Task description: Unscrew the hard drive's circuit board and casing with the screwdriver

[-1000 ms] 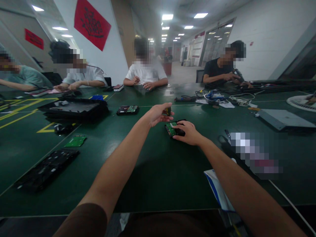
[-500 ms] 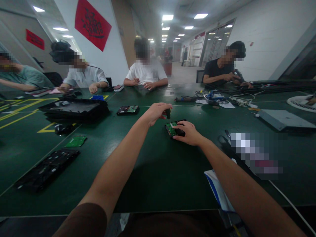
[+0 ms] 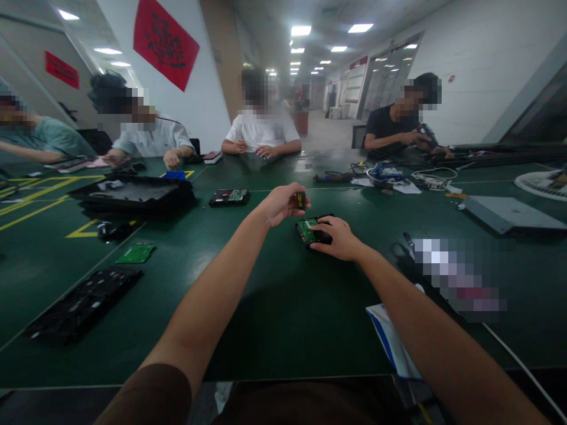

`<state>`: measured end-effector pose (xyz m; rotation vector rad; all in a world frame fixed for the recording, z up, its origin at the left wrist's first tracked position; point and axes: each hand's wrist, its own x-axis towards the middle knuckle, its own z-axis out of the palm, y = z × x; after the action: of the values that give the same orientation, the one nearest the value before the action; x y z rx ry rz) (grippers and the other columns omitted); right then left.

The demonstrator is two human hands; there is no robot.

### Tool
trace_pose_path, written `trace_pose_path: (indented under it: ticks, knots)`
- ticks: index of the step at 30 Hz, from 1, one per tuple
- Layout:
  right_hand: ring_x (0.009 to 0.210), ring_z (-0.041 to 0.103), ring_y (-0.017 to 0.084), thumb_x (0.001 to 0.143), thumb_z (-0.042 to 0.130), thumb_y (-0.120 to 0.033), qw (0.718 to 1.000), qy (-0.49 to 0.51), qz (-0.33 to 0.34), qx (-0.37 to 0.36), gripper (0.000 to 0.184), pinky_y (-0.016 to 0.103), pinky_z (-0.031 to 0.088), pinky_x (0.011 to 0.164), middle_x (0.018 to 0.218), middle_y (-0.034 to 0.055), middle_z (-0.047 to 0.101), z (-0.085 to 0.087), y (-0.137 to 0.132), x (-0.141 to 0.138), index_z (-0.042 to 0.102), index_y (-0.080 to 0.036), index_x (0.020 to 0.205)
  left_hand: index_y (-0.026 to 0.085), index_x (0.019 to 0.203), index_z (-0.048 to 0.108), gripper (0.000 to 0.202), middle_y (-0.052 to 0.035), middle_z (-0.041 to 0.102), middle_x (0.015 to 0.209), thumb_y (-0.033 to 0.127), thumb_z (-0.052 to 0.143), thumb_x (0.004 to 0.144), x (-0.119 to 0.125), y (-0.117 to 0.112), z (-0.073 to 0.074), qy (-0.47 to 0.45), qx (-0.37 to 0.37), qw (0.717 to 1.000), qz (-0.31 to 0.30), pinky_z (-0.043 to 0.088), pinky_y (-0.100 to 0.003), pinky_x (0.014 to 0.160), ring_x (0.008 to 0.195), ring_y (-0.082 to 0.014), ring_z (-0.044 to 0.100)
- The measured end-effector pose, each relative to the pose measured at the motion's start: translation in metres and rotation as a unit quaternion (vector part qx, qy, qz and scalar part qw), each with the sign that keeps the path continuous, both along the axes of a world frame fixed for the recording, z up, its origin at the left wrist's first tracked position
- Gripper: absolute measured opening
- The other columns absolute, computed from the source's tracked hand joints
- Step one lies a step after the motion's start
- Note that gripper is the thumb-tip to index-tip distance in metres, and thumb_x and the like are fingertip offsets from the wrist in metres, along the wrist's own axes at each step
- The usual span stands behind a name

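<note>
My left hand (image 3: pixel 284 203) is closed around the black-and-yellow handle of a screwdriver (image 3: pixel 301 200), held above the far left end of a hard drive (image 3: pixel 305 234). Most of the shaft is hidden, and I cannot tell whether the tip touches the drive. The drive lies on the green table, its green circuit board facing up. My right hand (image 3: pixel 339 237) grips the drive from the right, fingers over the top and thumb along the near edge. That hand covers much of the drive's right half.
Another hard drive (image 3: pixel 229 197) lies beyond my left forearm, near stacked black trays (image 3: pixel 133 195). A loose green circuit board (image 3: pixel 136 253) and a black plastic frame (image 3: pixel 84 304) are at left. A silver metal case (image 3: pixel 514 215) and cables (image 3: pixel 385 173) sit right. Several people work across the table.
The screwdriver's handle has turned in my left hand, its yellow part now showing, and the fingers have shifted round it. My right hand and the hard drive stay in place.
</note>
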<state>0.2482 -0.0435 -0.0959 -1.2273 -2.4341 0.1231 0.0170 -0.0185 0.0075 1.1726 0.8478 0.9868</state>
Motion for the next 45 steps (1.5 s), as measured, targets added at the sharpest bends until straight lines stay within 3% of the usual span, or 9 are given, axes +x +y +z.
trace_pose_path:
  ticks: [8,16,23,28,39,45]
  knots:
    - [0.134,0.048,0.036,0.086,0.066,-0.064,1.000,-0.002,0.000,0.002,0.056,0.061,0.032,0.113,0.142,0.0085,0.055,0.000,-0.001,0.000,0.064,-0.037,0.135,0.016,0.089,0.063,0.017,-0.0112,0.074,0.092,0.032,0.061,0.084,0.006,0.000,-0.005,-0.029,-0.018,0.999,-0.018,0.057,-0.028,0.068,0.085,-0.0203,0.073]
    - [0.135,0.047,0.036,0.086,0.066,-0.065,1.000,-0.004,-0.001,-0.002,0.057,0.060,0.032,0.113,0.142,0.0087,0.055,0.002,-0.001,0.000,0.064,-0.036,0.136,0.015,0.089,0.064,0.021,-0.0111,0.074,0.092,0.035,0.060,0.085,0.008,0.003,-0.010,-0.056,-0.026,0.997,-0.051,0.059,-0.037,0.080,0.085,-0.0216,0.072]
    - [0.136,0.046,0.036,0.085,0.067,-0.064,1.000,-0.003,-0.003,-0.004,0.057,0.061,0.030,0.114,0.142,0.0091,0.055,0.002,-0.001,0.000,0.065,-0.036,0.135,0.014,0.086,0.068,0.020,-0.0111,0.073,0.090,0.033,0.063,0.085,0.005,0.001,-0.003,0.043,0.058,0.997,0.014,0.052,-0.027,0.068,0.075,-0.0161,0.066]
    - [0.136,0.046,0.036,0.086,0.067,-0.065,1.000,-0.004,-0.005,-0.006,0.057,0.062,0.030,0.114,0.142,0.0083,0.055,0.002,-0.001,0.000,0.064,-0.037,0.135,0.015,0.083,0.071,0.021,-0.0089,0.073,0.090,0.035,0.064,0.084,0.004,0.005,-0.004,0.095,0.128,0.985,0.064,0.049,-0.026,0.067,0.077,-0.0152,0.066]
    - [0.137,0.046,0.037,0.086,0.065,-0.067,1.000,-0.003,-0.003,-0.007,0.058,0.063,0.030,0.115,0.143,0.0082,0.054,0.001,0.000,0.000,0.064,-0.037,0.136,0.015,0.083,0.070,0.016,-0.0086,0.073,0.086,0.030,0.066,0.084,0.004,0.004,-0.006,0.061,0.156,0.983,0.069,0.053,-0.028,0.070,0.076,-0.0156,0.068]
    - [0.136,0.046,0.036,0.086,0.066,-0.065,1.000,-0.005,-0.003,-0.009,0.057,0.062,0.030,0.115,0.143,0.0084,0.055,0.002,-0.001,-0.001,0.064,-0.037,0.136,0.014,0.089,0.072,0.018,-0.0107,0.075,0.092,0.031,0.066,0.084,0.004,0.001,-0.003,0.039,0.131,0.989,0.061,0.054,-0.031,0.079,0.085,-0.0188,0.071]
